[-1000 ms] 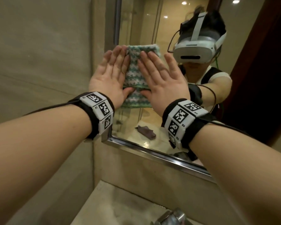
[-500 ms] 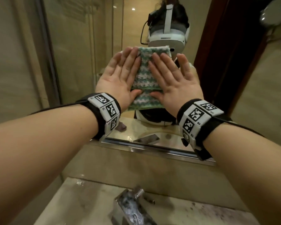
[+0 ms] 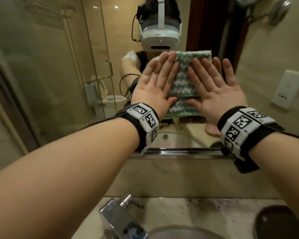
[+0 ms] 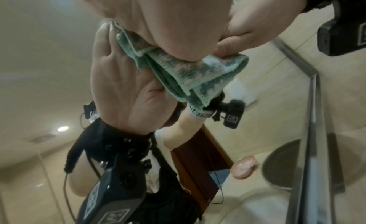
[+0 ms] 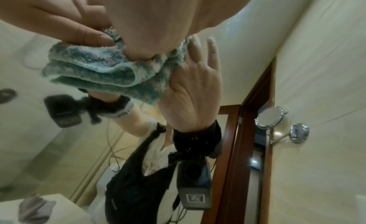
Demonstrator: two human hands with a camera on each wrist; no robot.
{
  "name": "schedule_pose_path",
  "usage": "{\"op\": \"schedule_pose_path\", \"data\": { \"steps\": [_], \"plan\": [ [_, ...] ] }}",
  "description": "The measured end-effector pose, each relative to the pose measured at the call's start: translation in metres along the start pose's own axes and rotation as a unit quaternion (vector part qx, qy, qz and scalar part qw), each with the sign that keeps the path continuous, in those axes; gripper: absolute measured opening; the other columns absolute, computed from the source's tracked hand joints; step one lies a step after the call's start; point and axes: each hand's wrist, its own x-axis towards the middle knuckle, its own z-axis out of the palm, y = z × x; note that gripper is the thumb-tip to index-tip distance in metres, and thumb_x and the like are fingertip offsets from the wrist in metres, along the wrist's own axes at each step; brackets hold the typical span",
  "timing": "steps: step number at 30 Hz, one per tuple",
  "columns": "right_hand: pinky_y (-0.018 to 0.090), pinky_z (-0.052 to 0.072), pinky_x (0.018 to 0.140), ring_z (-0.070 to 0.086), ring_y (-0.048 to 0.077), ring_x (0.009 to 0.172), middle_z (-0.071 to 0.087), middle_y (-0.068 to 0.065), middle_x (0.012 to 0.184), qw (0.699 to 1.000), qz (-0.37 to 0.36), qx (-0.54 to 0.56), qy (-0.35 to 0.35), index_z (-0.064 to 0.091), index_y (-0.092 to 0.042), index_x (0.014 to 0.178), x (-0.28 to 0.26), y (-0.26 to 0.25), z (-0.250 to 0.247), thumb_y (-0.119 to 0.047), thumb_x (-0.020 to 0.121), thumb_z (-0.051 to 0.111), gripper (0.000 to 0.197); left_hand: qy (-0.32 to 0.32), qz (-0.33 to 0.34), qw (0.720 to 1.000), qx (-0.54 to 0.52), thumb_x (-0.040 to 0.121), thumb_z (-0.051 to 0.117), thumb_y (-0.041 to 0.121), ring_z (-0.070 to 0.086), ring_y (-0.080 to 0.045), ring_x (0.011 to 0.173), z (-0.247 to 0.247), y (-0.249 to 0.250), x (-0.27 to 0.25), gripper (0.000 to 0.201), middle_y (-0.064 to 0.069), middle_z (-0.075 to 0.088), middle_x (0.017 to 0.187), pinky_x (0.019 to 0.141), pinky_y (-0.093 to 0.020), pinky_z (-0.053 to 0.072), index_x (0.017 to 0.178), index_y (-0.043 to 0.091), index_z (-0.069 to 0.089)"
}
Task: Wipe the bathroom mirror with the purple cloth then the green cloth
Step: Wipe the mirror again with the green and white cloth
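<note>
A folded green and white cloth (image 3: 183, 83) lies flat against the bathroom mirror (image 3: 59, 66), low on the glass. My left hand (image 3: 154, 87) presses its left side with straight fingers. My right hand (image 3: 217, 88) presses its right side the same way, and both thumbs rest on the cloth's lower part. In the left wrist view the green cloth (image 4: 188, 70) is squeezed between my left hand (image 4: 168, 15) and the glass. The right wrist view shows the green cloth (image 5: 99, 70) under my right hand (image 5: 148, 15). A purple-grey cloth (image 5: 35, 208) appears only as a reflection, lying on the counter.
The mirror's metal lower frame (image 3: 179, 150) runs just under my wrists. Below are a chrome faucet (image 3: 121, 218), the basin (image 3: 179, 233) and a dark round object (image 3: 280, 221) on the counter. A wall socket (image 3: 286, 88) and a round shaving mirror (image 3: 280, 9) hang on the right wall.
Both hands have slid the green cloth to the right along the mirror, from beside its left edge to above the basin. Their flat press on the cloth is unchanged.
</note>
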Motion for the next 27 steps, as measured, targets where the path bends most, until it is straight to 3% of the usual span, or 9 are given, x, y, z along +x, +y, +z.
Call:
{"op": "schedule_pose_path", "data": {
  "steps": [4, 8, 11, 14, 20, 22, 24, 27],
  "plan": [
    [0.037, -0.016, 0.114, 0.014, 0.024, 0.14, 0.022, 0.007, 0.151, 0.999, -0.025, 0.047, 0.008, 0.019, -0.003, 0.143, -0.004, 0.012, 0.004, -0.053, 0.085, 0.027, 0.077, 0.02, 0.002, 1.0, -0.009, 0.095, 0.011, 0.055, -0.023, -0.026, 0.14, 0.001, 0.009, 0.002, 0.079, -0.014, -0.028, 0.151, 0.107, -0.038, -0.023, 0.129, 0.001, -0.036],
    [0.038, -0.019, 0.114, -0.017, 0.019, 0.142, 0.004, 0.004, 0.153, 0.999, -0.017, 0.033, -0.001, 0.002, -0.007, 0.145, -0.005, 0.007, 0.005, -0.056, 0.089, 0.029, 0.079, 0.033, 0.022, 0.999, -0.008, 0.095, 0.011, 0.055, -0.022, -0.023, 0.141, 0.001, 0.0, -0.001, 0.078, -0.012, -0.026, 0.152, 0.107, -0.035, -0.023, 0.132, 0.004, -0.035],
    [0.037, -0.021, 0.112, -0.023, 0.017, 0.139, -0.008, 0.004, 0.152, 1.0, 0.009, 0.02, -0.018, -0.01, -0.01, 0.144, -0.004, -0.004, 0.0, -0.055, 0.087, 0.031, 0.083, 0.036, 0.035, 0.999, -0.001, 0.096, 0.011, 0.054, -0.022, -0.022, 0.141, 0.002, -0.008, -0.005, 0.076, -0.011, -0.026, 0.152, 0.106, -0.034, -0.026, 0.133, 0.005, -0.035],
    [0.036, -0.019, 0.113, -0.012, 0.018, 0.142, -0.001, 0.004, 0.153, 0.999, 0.009, 0.05, -0.011, -0.002, -0.007, 0.145, 0.003, -0.022, -0.004, -0.053, 0.088, 0.036, 0.082, 0.032, 0.03, 0.999, 0.004, 0.096, 0.01, 0.053, -0.022, -0.022, 0.141, 0.007, -0.022, -0.013, 0.074, -0.01, -0.027, 0.152, 0.103, -0.036, -0.028, 0.13, 0.006, -0.036],
    [0.035, -0.014, 0.115, -0.022, 0.017, 0.14, 0.016, 0.012, 0.154, 0.995, -0.013, 0.094, 0.026, 0.012, -0.002, 0.145, 0.028, -0.076, -0.011, -0.05, 0.086, 0.026, 0.078, 0.003, -0.006, 1.0, 0.019, 0.096, 0.008, 0.052, -0.026, -0.021, 0.14, 0.018, -0.069, -0.04, 0.072, -0.008, -0.031, 0.151, 0.105, -0.035, -0.027, 0.129, 0.008, -0.038],
    [0.036, -0.009, 0.116, -0.016, 0.022, 0.142, 0.019, 0.016, 0.152, 0.99, -0.037, 0.121, 0.063, 0.016, 0.001, 0.144, 0.041, -0.1, -0.017, -0.047, 0.086, 0.03, 0.077, -0.015, -0.033, 0.999, 0.019, 0.096, 0.008, 0.053, -0.027, -0.02, 0.139, 0.026, -0.089, -0.054, 0.072, -0.007, -0.033, 0.15, 0.104, -0.035, -0.029, 0.127, 0.009, -0.039],
    [0.037, -0.006, 0.115, 0.003, 0.029, 0.143, 0.025, 0.02, 0.15, 0.985, -0.063, 0.137, 0.087, 0.021, 0.005, 0.142, 0.055, -0.127, -0.023, -0.044, 0.085, 0.032, 0.075, -0.041, -0.056, 0.997, 0.031, 0.096, 0.008, 0.053, -0.028, -0.019, 0.139, 0.037, -0.11, -0.07, 0.073, -0.006, -0.04, 0.146, 0.101, -0.036, -0.031, 0.125, 0.008, -0.042],
    [0.039, -0.005, 0.115, 0.014, 0.031, 0.139, 0.025, 0.019, 0.15, 0.985, -0.101, 0.124, 0.063, 0.018, 0.003, 0.142, 0.076, -0.17, -0.031, -0.044, 0.086, 0.028, 0.074, -0.067, -0.096, 0.993, 0.022, 0.096, 0.006, 0.053, -0.032, -0.017, 0.136, 0.058, -0.145, -0.095, 0.074, -0.006, -0.056, 0.125, 0.098, -0.039, -0.033, 0.12, 0.008, -0.047]
  ]
}}
